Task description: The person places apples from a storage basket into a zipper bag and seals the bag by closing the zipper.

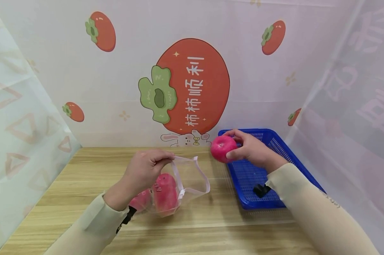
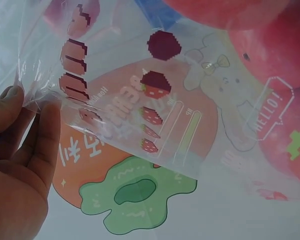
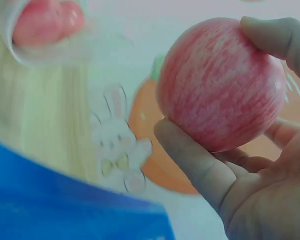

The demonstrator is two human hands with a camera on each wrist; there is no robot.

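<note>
One apple in right hand, fingers curved round it; left hand, fingertips together, pinches bag of red fruit.

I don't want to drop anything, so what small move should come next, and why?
Probably shift the right hand leftward, bringing its apple to the mouth of the clear bag. The left hand pinches the bag's rim, the mouth gapes toward the apple's side, and similar red fruit sits inside. The apple is still apart from the bag, near the blue basket.
</note>
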